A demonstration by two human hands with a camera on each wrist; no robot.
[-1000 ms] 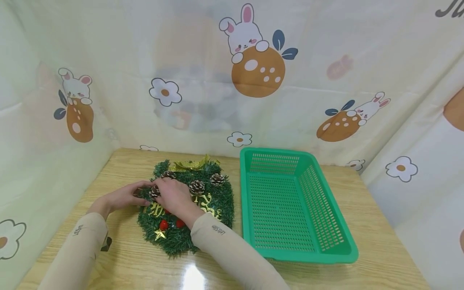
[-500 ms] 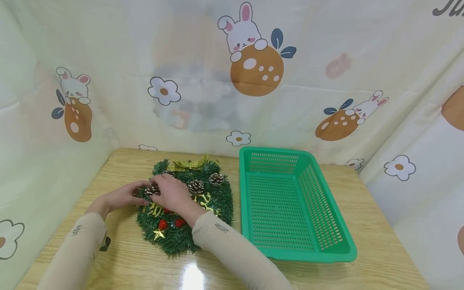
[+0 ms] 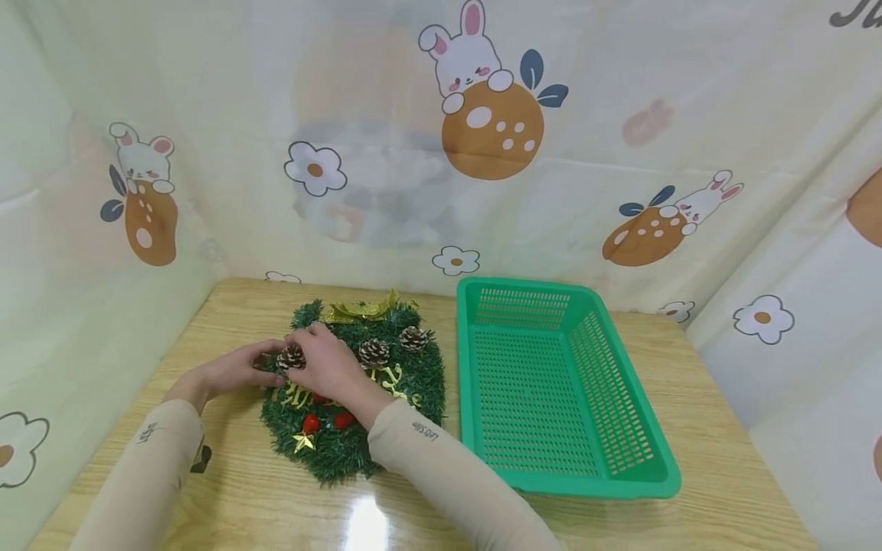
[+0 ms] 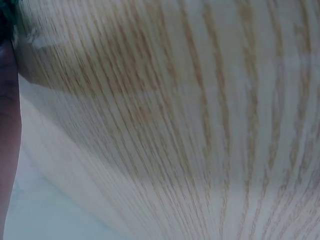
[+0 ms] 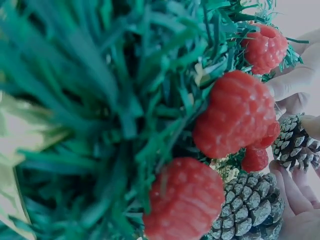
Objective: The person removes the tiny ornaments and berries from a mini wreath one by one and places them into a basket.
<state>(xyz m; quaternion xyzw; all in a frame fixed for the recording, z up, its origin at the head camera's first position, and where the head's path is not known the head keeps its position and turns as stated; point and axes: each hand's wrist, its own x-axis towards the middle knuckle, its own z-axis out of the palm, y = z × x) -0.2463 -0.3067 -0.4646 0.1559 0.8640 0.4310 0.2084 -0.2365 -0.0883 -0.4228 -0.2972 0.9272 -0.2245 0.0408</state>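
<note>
A green tinsel wreath (image 3: 427, 383) lies on the table in the head view, with pine cones, red berries, gold lettering and a gold star (image 3: 303, 441). At its upper left, my right hand (image 3: 331, 367) reaches over from the right and holds a pine cone (image 3: 291, 357). My left hand (image 3: 237, 369) grips the wreath's left edge beside that cone, thumb and fingers apart around the tinsel. Up close in the right wrist view, fingers surround the pine cone (image 5: 295, 142), near red berries (image 5: 235, 115). A finger (image 4: 7, 120) shows at the left wrist view's left edge.
A green plastic basket (image 3: 465, 398) stands right of the wreath on the wooden table (image 3: 248, 490). A gold bow (image 3: 361, 309) sits at the wreath's far side. Behind the table hangs a patterned curtain (image 3: 386, 229).
The pine cone between my hands has shifted slightly left and shows more than a second ago. My right fingers have moved a little; the wreath and basket stay in place.
</note>
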